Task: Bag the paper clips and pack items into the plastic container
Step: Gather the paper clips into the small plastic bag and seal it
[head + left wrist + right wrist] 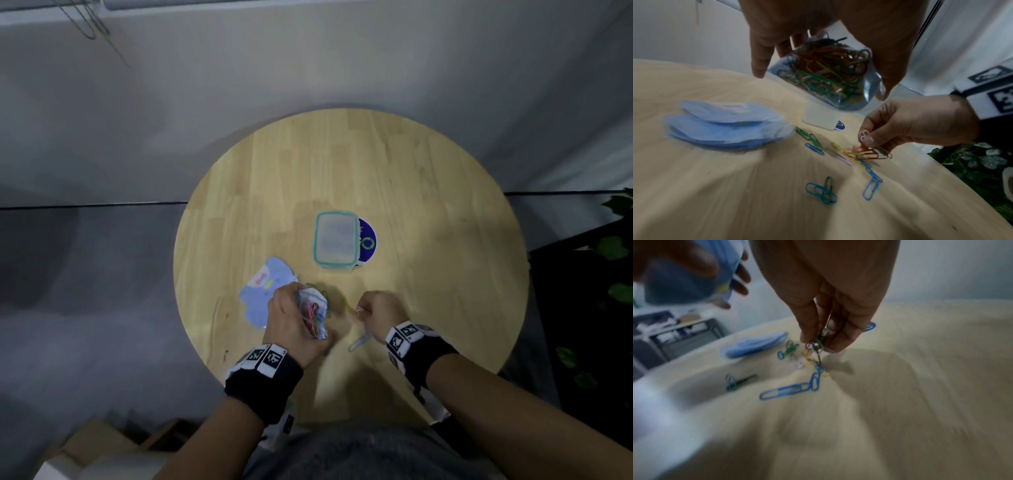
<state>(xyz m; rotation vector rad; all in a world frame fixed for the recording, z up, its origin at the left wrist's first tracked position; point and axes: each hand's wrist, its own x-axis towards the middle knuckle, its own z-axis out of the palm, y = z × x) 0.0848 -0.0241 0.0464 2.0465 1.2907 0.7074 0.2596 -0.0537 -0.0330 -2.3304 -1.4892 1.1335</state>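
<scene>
Judging progress from the round wooden table (411, 178), left to right: well into the bagging, not yet near the packing; lying at about eight o'clock from the table's middle, the blue packet (263, 291), flat and untouched, presumably one of the items for packing; just to its right, left hand (294, 322) curled round the clear plastic bag (826, 73), held up off the wood and already holding a thick tangle of red, green, yellow and dark clips, so most of the lot bagged by the look of it; below and between the hands, at six o'clock, loose paper clips (838, 155) scattered on the table, blue, green, pink and yellow, some linked in a chain, so a fair handful left; further right, right hand (380, 315) pinching a small bunch of clips between thumb and fingertips, a white one poking above the thumb and a string of clips dangling to the table in the right wrist view; up at twelve o'clock from the hands, plastic container (336, 241) with a teal rim, apparently holding nothing, partly covering a round dark blue sticker (368, 243); left to do, as a guess: drop this bunch in, gather the rest, close the bag, then load bag and packet into the container
</scene>
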